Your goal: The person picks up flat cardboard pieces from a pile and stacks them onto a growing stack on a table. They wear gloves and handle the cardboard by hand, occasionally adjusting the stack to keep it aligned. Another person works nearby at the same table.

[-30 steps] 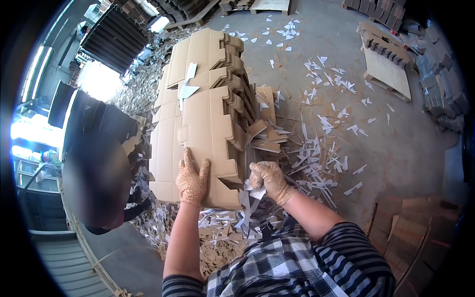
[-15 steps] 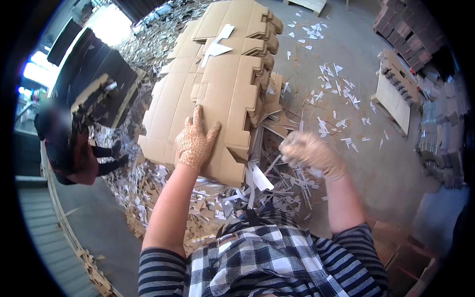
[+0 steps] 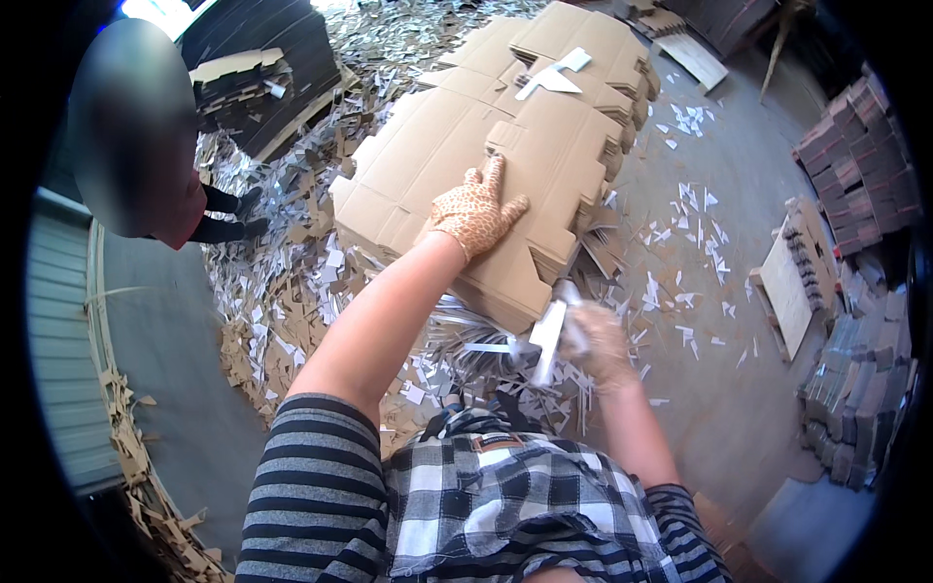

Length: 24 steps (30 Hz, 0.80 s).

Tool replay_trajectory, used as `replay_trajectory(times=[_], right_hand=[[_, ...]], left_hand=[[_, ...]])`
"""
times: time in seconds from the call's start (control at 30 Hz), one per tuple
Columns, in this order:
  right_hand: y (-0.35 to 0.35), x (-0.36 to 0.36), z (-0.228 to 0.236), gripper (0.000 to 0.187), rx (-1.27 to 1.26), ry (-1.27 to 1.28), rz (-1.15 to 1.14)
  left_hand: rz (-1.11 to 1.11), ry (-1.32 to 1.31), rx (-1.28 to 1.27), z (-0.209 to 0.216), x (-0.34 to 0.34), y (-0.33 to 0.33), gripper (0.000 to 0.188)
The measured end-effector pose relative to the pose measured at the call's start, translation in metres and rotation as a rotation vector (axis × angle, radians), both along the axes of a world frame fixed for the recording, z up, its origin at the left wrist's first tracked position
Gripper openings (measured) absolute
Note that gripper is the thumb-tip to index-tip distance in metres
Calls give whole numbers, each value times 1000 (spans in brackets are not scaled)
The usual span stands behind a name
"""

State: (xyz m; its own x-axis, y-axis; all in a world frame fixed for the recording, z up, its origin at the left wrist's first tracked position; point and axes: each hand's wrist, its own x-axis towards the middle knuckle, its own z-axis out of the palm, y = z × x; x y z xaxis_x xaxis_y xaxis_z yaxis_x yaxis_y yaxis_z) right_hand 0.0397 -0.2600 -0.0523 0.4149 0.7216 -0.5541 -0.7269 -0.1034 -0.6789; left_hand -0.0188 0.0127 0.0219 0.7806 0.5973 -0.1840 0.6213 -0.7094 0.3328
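Note:
A tall stack of brown die-cut cardboard sheets [image 3: 428, 146] with notched edges stands in front of me. My left hand [image 3: 478, 209], in a spotted tan glove, lies flat on the top sheet with its fingers spread. At the stack's near right corner is my gloved right hand [image 3: 598, 342], its fingers smeared by motion. Pale cardboard strips [image 3: 549, 338] hang right beside those fingers; whether they are gripped I cannot make out. Farther up, a white cardboard offcut [image 3: 556, 78] rests on the stack.
Cardboard scraps [image 3: 292, 321] cover the floor around the stack. A person [image 3: 136, 136] stands at the left, near a dark stack [image 3: 258, 58]. On the right are a pallet with cardboard [image 3: 792, 287], bundled cardboard piles [image 3: 855, 379] and a reddish-brown stack [image 3: 860, 160].
My right hand has moved in to the stack's near corner, beside the pale strips. My left hand stays on the top sheet. The view has shifted, and the person at left appears larger.

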Motion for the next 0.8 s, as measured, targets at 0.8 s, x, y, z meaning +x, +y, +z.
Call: replay_trajectory(times=[0.8], right_hand=[[131,-158,-114,40,-120,123,98]], left_hand=[[107,-81,2,-15,-10,8,74]])
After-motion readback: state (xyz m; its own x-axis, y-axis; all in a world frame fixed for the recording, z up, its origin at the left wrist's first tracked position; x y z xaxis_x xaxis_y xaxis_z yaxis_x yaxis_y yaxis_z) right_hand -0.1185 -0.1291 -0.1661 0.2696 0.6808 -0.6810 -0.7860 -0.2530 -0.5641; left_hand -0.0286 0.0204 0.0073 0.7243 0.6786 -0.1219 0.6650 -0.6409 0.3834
